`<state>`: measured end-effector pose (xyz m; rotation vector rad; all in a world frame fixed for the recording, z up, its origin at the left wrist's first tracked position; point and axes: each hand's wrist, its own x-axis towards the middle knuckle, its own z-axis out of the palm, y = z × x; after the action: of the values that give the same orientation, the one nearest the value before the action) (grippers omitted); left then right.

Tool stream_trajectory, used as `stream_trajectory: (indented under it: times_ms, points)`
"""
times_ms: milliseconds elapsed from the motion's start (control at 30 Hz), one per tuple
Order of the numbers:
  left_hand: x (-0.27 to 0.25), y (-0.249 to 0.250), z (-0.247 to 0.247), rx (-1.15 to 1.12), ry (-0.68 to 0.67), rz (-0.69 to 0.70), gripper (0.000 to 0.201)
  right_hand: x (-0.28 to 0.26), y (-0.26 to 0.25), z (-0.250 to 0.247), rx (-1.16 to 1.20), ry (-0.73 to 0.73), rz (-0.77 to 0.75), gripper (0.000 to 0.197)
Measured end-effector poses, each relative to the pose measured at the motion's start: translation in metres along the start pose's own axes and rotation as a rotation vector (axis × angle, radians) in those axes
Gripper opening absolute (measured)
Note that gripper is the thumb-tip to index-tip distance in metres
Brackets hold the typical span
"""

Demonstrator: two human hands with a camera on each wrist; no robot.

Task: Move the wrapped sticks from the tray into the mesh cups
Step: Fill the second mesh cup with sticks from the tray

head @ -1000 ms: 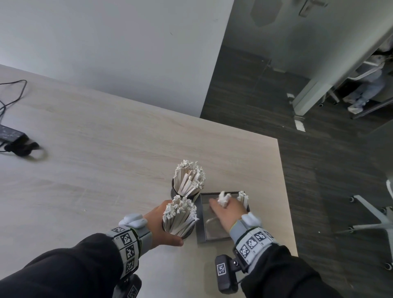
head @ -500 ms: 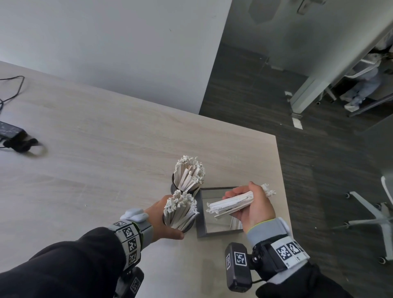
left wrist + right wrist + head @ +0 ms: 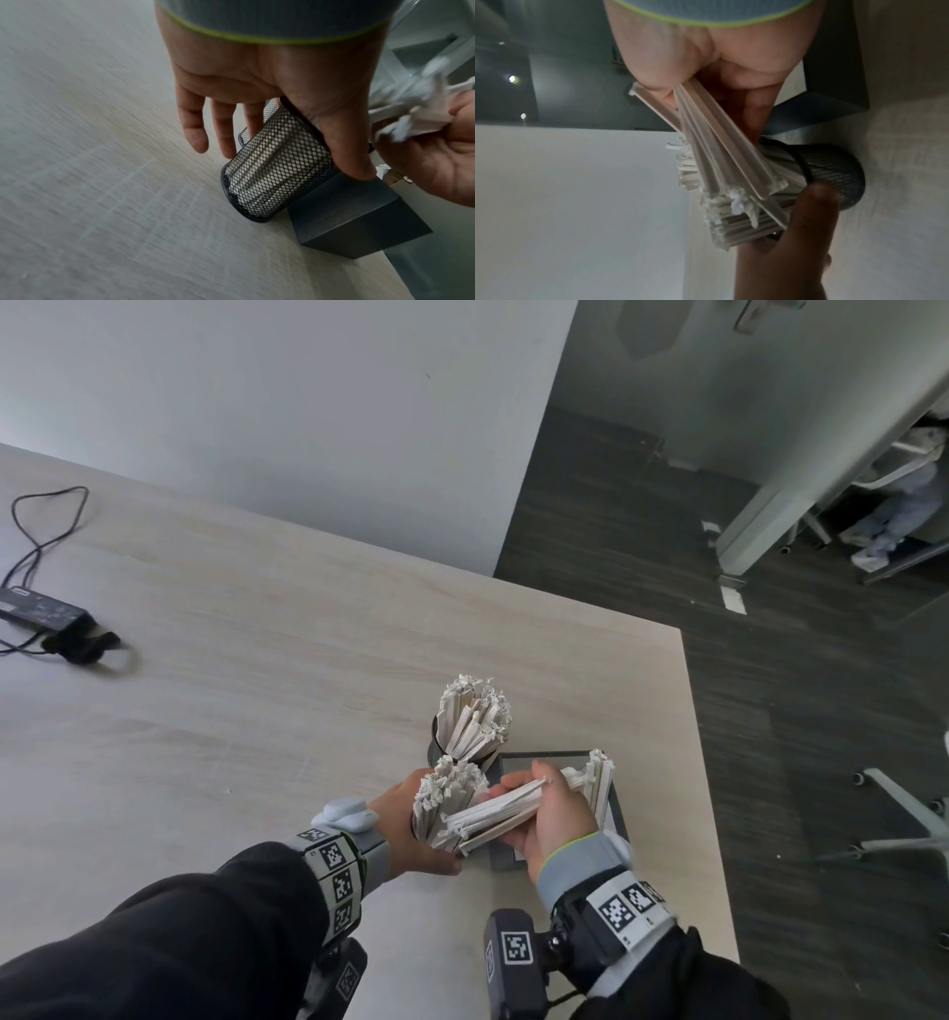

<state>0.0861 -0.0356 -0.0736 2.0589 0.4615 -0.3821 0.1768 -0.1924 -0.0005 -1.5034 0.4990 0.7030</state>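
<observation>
My left hand point(image 3: 411, 824) grips the near black mesh cup point(image 3: 277, 172), thumb on one side and fingers behind, and tilts it toward the tray. The cup is packed with white wrapped sticks point(image 3: 447, 803). My right hand point(image 3: 534, 814) holds a bundle of wrapped sticks point(image 3: 493, 819) nearly flat, its end touching the sticks at the cup's mouth point(image 3: 770, 188). The far mesh cup point(image 3: 439, 752) stands upright behind it, full of sticks point(image 3: 475, 721). The dark grey tray point(image 3: 554, 760) lies just right of the cups, with a few sticks point(image 3: 598, 783) leaning at its far right side.
A black power adapter point(image 3: 46, 613) with its cable lies far left on the pale wooden table point(image 3: 257, 685). The table's right edge point(image 3: 711, 814) runs close beside the tray, with dark floor and an office chair base point(image 3: 904, 819) beyond it.
My right hand lifted a bundle of sticks out of the tray and swung it left to the near cup's mouth. My left hand kept its hold on that cup.
</observation>
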Motion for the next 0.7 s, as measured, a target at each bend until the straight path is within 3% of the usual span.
stream_trajectory:
  times_ms: [100, 200, 300, 367, 467, 633, 700]
  points:
    - [-0.001, -0.001, -0.001, 0.007, -0.001, -0.002, 0.107, 0.003, 0.001, 0.001, -0.117, 0.097, -0.079, 0.043]
    - [-0.004, 0.001, -0.002, 0.008, 0.003, -0.005, 0.105, 0.001, -0.003, 0.001, -0.393, 0.146, -0.208, 0.044]
    - [-0.005, 0.002, -0.003, 0.012, -0.005, -0.006, 0.103, -0.002, -0.001, 0.008, -0.569, 0.091, -0.322, 0.039]
    - [-0.005, 0.002, -0.003, -0.001, -0.003, -0.005, 0.105, -0.005, 0.003, 0.012, -0.572, 0.080, -0.322, 0.031]
    - [-0.005, 0.002, -0.002, -0.011, -0.003, -0.010, 0.107, -0.003, 0.012, 0.007, -0.612, 0.026, -0.348, 0.047]
    - [0.000, -0.002, -0.001, 0.055, -0.008, -0.034, 0.112, -0.003, 0.013, -0.004, -0.722, -0.096, -0.704, 0.037]
    - [0.002, -0.003, -0.001, 0.089, 0.023, -0.020, 0.113, 0.000, 0.015, -0.008, -0.798, -0.111, -0.780, 0.021]
